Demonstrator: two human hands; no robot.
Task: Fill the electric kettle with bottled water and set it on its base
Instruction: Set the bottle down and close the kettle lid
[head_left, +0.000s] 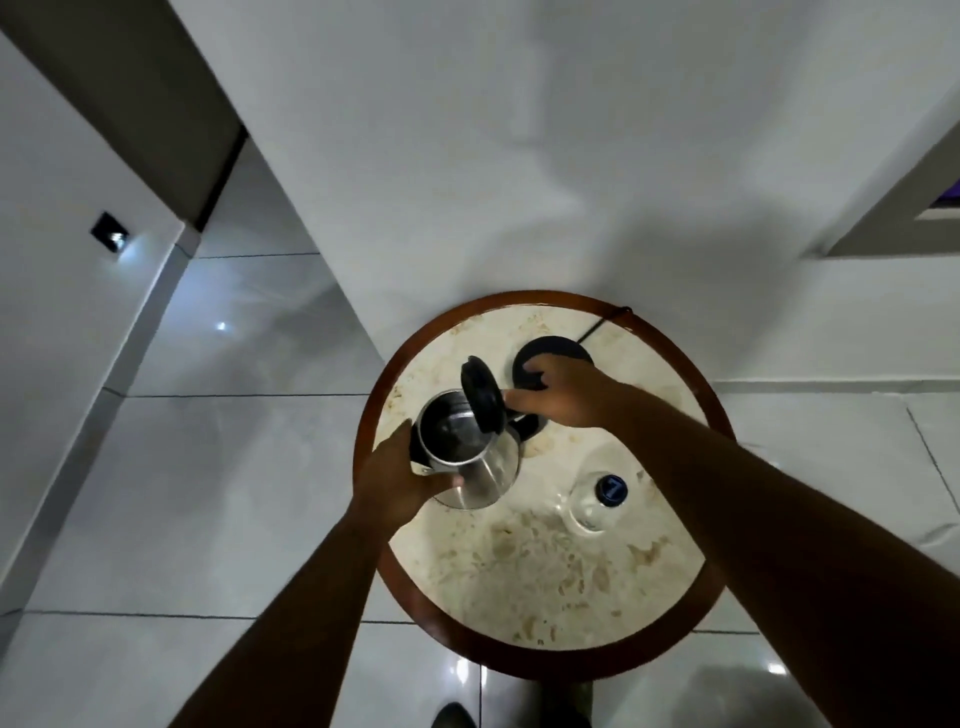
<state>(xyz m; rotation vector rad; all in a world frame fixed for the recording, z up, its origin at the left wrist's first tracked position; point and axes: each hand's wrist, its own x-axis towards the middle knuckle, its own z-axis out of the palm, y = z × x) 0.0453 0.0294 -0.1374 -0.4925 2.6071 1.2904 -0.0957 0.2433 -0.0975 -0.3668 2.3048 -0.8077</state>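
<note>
Round worktop (545, 582), pale mottled stone w/ beige blotches, dark reddish wood rim; pushed against white wall (519, 156). Glossy grey tiled floor (218, 467) around it, glare spots.

Kettle (485, 470): brushed steel, tapered cylinder, shiny; on worktop's left part, leaning slightly toward viewer-left, whether bottom fully seated cannot tell. Lid (483, 395) black plastic, round, flipped up on hinge, standing near upright over far rim. Inside dark, reflective; water level not readable. Black handle (524, 423) on far-right side, partly hidden.

Left hand (402, 475) clamped on kettle's near-left wall, fingers curled around steel, thumb near rim. Right hand (563, 395) at lid/handle area, fingertips touching lid's back edge, fingers loosely spread; grip on handle not clear – cannot tell if closed on anything. Hands apart, kettle betw. them.

Base (540, 351): flat black disc, far side of worktop, just behind right hand, partly covered by it. Thin dark cord (597, 327) running from base to worktop's far rim. Kettle off base, just beside it.

Bottle (597, 501): clear plastic, seen from top, dark blue round cap w/ pale mark, upright on worktop right of kettle, under right forearm, apart from kettle.

Dark shoe tips (454, 714) at bottom edge on floor.
</note>
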